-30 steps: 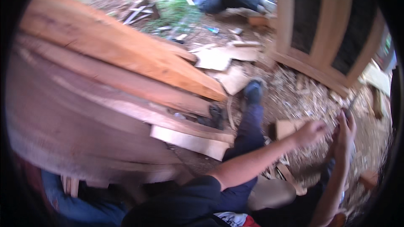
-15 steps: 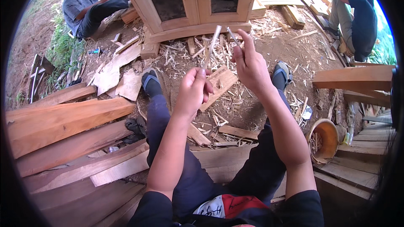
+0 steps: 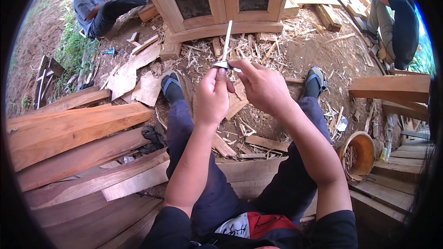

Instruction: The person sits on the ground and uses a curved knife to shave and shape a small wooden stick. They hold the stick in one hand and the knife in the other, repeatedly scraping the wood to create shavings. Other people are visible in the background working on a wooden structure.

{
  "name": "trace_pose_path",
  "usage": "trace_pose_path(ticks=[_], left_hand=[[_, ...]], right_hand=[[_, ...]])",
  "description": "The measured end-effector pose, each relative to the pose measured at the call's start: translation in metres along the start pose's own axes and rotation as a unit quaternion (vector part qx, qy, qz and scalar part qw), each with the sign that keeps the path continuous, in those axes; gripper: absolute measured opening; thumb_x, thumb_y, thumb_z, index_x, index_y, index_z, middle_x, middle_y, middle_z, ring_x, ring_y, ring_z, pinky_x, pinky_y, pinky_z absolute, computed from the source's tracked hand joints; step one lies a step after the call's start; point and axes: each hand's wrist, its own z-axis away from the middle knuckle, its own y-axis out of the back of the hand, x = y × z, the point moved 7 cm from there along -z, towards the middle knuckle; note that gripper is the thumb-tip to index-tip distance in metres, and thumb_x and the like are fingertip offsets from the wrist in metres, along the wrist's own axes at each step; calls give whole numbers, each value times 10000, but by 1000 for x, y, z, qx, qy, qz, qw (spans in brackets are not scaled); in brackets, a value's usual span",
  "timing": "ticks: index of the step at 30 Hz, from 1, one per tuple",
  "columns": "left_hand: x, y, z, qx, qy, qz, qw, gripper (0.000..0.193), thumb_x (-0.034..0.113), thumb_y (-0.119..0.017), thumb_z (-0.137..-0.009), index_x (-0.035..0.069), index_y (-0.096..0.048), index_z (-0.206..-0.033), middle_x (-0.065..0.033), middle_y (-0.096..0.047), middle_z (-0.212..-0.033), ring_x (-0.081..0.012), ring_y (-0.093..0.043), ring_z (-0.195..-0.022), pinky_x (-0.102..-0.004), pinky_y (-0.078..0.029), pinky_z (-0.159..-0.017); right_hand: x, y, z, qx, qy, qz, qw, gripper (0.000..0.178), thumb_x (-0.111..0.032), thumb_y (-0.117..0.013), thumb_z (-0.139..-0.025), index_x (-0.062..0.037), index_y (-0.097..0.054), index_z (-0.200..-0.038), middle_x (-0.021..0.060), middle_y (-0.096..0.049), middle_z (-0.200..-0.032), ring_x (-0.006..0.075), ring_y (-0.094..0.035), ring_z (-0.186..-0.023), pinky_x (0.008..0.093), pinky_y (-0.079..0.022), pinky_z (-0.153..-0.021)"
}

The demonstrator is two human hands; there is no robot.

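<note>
My left hand (image 3: 212, 97) is closed around the lower end of a thin pale wooden stick (image 3: 227, 41), which points up and away from me. My right hand (image 3: 266, 85) grips a small knife (image 3: 221, 64). Its grey blade lies across the stick just above my left fingers, while its handle is hidden in my right fingers. Both hands are close together over my parted knees. A short wooden block (image 3: 236, 106) lies on the ground behind them, partly covered.
A wooden frame with dark panels (image 3: 210, 27) stands ahead among wood shavings. Planks (image 3: 78, 127) are stacked at left, beams (image 3: 392, 87) at right. An orange-brown bucket (image 3: 362, 150) lies tipped near my right knee. One person (image 3: 108, 4) sits far left, another (image 3: 401, 27) far right.
My right hand has come left and down, bringing the knife from beside the stick to across it. The stick now stands more upright in my left hand.
</note>
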Motion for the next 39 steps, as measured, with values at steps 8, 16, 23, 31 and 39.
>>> trace_pose_path(ticks=[8, 16, 23, 31, 39], left_hand=[[12, -17, 22, 12, -54, -25, 998, 303, 208, -413, -1029, -38, -587, -1064, 23, -497, -597, -26, -437, -515, -220, -350, -472], [-1, -2, 16, 25, 21, -14, 999, 306, 195, -417, -1021, -49, -589, -1083, -8, -558, -607, -26, -441, -492, -206, -341, -454], [1, 6, 4, 43, 14, 40, 998, 262, 170, -420, -1013, -17, -602, -989, -17, -601, -660, -19, -443, -516, -205, -345, -475], [23, -5, 16, 81, -71, -69, 992, 245, 138, -450, -1003, -38, -608, -1070, -45, -627, -666, -43, -537, -566, -212, -407, -503], [18, -32, 34, 58, -114, -251, 960, 208, 77, -521, -951, 12, -649, -1102, -50, -659, -627, -93, -623, -522, -249, -465, -462]], right_hand=[[27, 3, -6, 97, -65, -3, 993, 277, -197, -510, -930, -213, -536, -1206, 143, -648, -822, 357, -656, -720, 471, -515, -595], [52, 27, -8, 44, -116, -94, 988, 230, -218, -512, -952, -186, -555, -1176, 152, -654, -776, 332, -654, -701, 455, -499, -615], [-2, -6, 10, -8, -8, -99, 995, 276, -105, -558, -913, -165, -573, -1182, 171, -668, -840, 368, -660, -792, 448, -515, -629], [4, 6, 9, 67, -27, -34, 997, 289, -152, -548, -902, -201, -570, -1186, 120, -661, -798, 330, -661, -689, 450, -517, -571], [106, 25, -11, 85, -266, -64, 958, 335, -131, -519, -935, -193, -559, -1261, 160, -685, -927, 241, -669, -750, 376, -512, -656]])
